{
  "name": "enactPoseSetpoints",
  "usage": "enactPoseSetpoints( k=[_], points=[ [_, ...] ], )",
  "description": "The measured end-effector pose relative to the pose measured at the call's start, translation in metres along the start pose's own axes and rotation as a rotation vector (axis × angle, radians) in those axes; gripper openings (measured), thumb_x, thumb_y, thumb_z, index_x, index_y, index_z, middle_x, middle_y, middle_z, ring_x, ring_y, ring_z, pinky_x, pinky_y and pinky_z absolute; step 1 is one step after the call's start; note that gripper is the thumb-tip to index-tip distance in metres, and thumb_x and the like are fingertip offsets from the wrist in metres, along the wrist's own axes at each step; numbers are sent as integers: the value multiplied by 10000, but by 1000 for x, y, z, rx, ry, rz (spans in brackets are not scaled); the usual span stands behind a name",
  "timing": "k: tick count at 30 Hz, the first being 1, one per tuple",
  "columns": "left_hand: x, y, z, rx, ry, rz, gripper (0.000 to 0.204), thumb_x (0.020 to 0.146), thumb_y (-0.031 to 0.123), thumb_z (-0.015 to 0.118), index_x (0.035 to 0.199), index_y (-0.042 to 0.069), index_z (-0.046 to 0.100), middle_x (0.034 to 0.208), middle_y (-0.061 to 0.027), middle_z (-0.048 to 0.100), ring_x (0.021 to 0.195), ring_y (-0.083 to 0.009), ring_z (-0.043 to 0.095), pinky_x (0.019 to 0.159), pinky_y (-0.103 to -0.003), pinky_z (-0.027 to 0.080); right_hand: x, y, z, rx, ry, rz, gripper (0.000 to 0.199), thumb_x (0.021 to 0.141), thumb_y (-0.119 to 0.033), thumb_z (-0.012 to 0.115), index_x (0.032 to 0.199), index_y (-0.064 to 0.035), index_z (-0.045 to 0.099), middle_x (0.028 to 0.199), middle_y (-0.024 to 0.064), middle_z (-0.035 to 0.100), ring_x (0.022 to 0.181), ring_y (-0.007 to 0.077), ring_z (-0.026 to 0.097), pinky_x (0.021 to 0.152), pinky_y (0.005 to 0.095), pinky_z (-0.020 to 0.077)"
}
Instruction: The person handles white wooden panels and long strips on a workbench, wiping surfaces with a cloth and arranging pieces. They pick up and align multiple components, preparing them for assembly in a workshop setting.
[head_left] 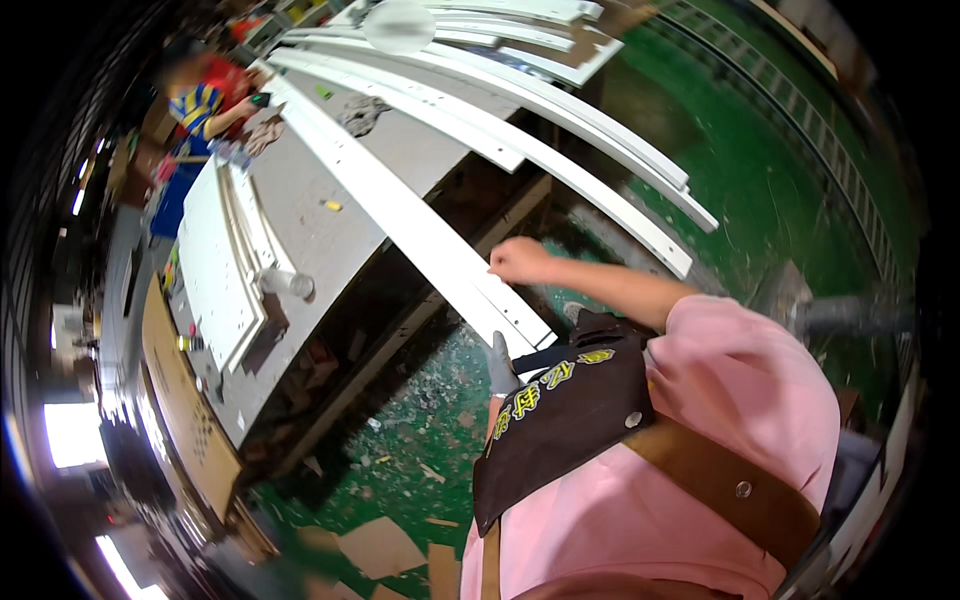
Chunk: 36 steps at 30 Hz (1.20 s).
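Note:
A long white board [385,215] with small dark holes runs from the far side of the worktable toward me, its near end jutting past the table edge. My left hand [501,368], in a grey glove, grips that near end, with the thumb along the side and the other fingers hidden. Over the board's right edge, a little farther up, my right hand [519,262] is bare, with its fingers curled together. Whatever it pinches, if anything, is too small to make out.
The grey worktable [310,190] also bears long white strips [430,115], white panels [205,265], a clear jar [287,283] and rags [363,115]. Across the table a person [210,100] holds a dark tool at the board's far end. Scraps litter the green floor [400,410].

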<state>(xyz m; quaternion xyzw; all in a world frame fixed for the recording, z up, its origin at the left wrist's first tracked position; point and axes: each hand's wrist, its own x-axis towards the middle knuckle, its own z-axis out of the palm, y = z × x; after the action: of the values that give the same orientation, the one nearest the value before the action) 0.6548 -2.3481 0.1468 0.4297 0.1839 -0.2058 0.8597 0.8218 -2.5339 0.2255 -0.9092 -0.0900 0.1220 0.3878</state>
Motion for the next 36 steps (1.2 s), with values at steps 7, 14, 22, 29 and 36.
enactPoseSetpoints(
  k=[7,14,22,29,36],
  points=[
    [15,-4,5,113,7,130,555,1022,376,460,1444,34,346,1319,-134,542,1142,-251,582,981,-387,479,-7,160,-128,-590,824,50,513,784,-105,673,1282,-134,555,1312,156,537,1171,380,532,980,445,448],
    [19,-11,-1,57,153,125,561,1005,283,506,1454,18,300,1369,-131,475,1205,-231,516,1030,-369,425,-38,261,-169,-1285,467,43,732,823,-57,590,1475,-296,360,1617,109,140,1478,333,172,1099,567,298],
    [14,6,25,-8,113,115,510,1012,257,501,1428,19,327,1365,-131,481,1252,-238,493,1083,-384,389,-14,253,-183,-1209,300,180,808,794,-75,648,1494,-307,318,1619,137,105,1451,363,219,1023,539,396],
    [30,-20,-9,74,182,149,524,997,297,522,1390,-25,393,1344,-130,501,1221,-224,493,1040,-362,396,-32,192,-221,-881,179,188,1088,633,1,726,1538,-283,194,1356,203,437,1179,379,511,804,473,538],
    [31,-16,-6,54,139,137,514,993,320,520,1360,-29,428,1243,-132,577,1097,-231,582,942,-376,479,-31,174,-207,83,265,-117,1050,621,-60,704,1539,-85,196,1322,270,532,1182,372,570,992,365,446]
  ],
)
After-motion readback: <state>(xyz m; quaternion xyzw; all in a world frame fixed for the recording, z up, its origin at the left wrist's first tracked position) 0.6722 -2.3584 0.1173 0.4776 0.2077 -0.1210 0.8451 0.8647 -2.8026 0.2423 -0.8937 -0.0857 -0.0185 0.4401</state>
